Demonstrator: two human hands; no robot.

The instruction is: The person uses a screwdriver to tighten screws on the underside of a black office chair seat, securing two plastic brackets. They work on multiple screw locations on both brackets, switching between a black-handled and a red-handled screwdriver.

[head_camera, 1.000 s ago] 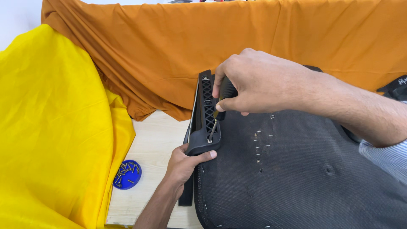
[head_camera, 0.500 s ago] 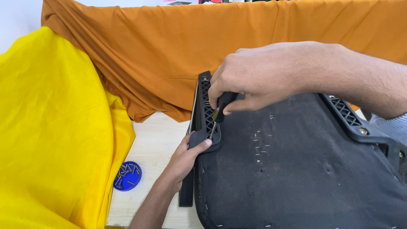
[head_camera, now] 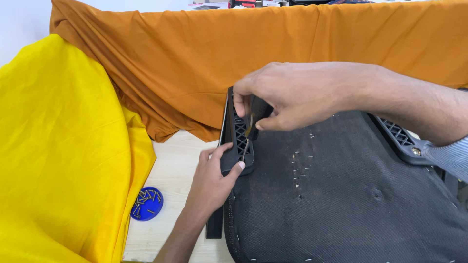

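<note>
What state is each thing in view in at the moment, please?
Left hand: gripping the black bracket.
Right hand: pinching a thin tool at the bracket.
Seat base: fabric stapled, lying flat.
Blue dish: holding screws.
Orange cloth: draped.
Yellow cloth: draped.

A single head-worn camera looks steeply down from close above the table (head_camera: 170,195), facing forward toward the orange cloth (head_camera: 195,63); no second view exists.
</note>
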